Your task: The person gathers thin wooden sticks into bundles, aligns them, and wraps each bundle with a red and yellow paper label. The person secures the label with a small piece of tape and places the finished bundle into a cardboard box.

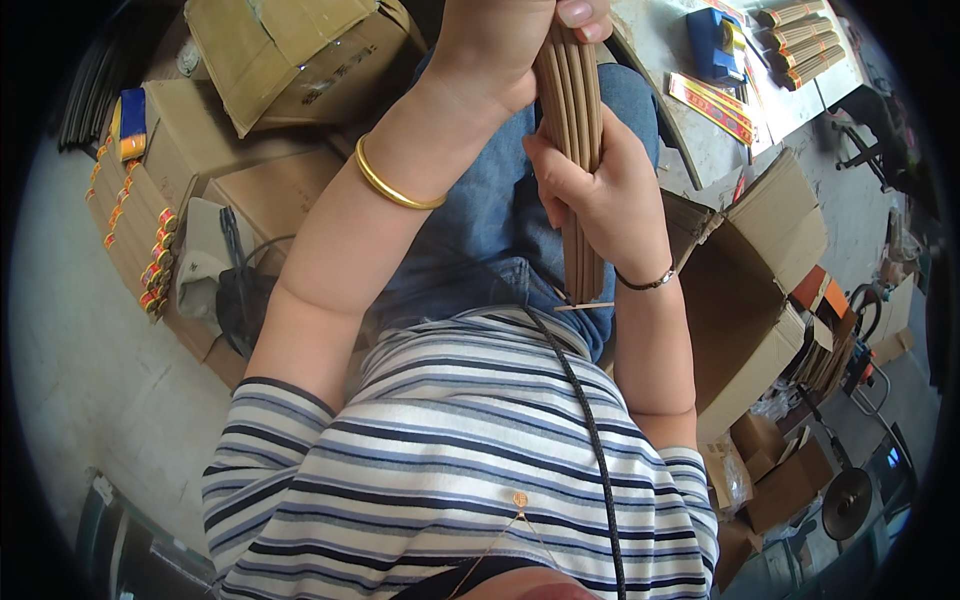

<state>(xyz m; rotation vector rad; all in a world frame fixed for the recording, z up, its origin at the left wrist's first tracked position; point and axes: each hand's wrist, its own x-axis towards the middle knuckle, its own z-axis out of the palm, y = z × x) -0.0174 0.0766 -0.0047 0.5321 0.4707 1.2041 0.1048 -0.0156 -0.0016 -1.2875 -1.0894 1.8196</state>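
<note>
A thick bundle of long brown sticks, apparently incense [574, 97], stands lengthwise over the lap, held by both hands. At the top edge of the view my left hand [501, 45] is closed around its far part; some of this hand is cut off by the frame. Lower down, my right hand [619, 184] wraps the bundle's middle, with the thumb across the front. The bundle's near end reaches the waist, where a thin pale stick [585, 306] lies crosswise beside it.
On the worktable [645, 37] at upper right are a blue tape dispenser [709, 49], printed red-yellow strips [711, 107] and several stick bundles [806, 56]. An open cardboard box [739, 285] stands at right. Cardboard boxes [322, 67] and banded bundles [135, 232] are at left.
</note>
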